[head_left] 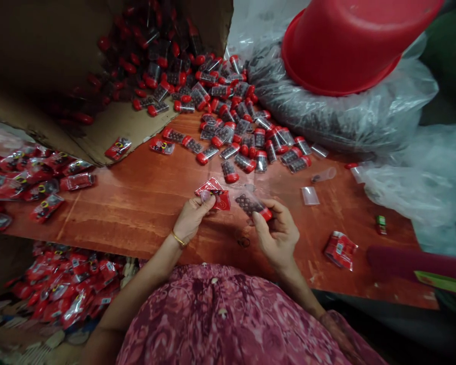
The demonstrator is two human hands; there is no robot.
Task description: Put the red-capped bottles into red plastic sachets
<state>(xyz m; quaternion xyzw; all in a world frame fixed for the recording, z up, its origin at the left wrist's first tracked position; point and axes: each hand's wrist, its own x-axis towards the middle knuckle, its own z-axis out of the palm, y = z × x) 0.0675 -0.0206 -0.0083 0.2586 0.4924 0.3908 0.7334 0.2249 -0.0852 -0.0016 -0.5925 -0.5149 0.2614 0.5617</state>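
My left hand point(193, 215) pinches a small red printed plastic sleeve point(222, 199) between thumb and fingers. Behind it another red sleeve point(210, 185) shows; whether it is held too or lies on the table, I cannot tell. In my right hand point(277, 235) is a clear plastic tube point(247, 204) with a red cap, filled with dark round pieces. The tube tilts so that its clear end points toward the sleeve, with a small gap between them. Beyond both hands, several similar capped tubes point(230, 171) lie loose on the orange-brown table point(137, 203).
A cardboard box point(30, 76) on its side spills tubes at the back left. Sleeved tubes point(23, 175) pile up at the left, more lower down point(74, 284). A red tub point(342, 45) rests on a plastic bag point(327, 119). A bundle of red sleeves point(341, 250) lies at the right.
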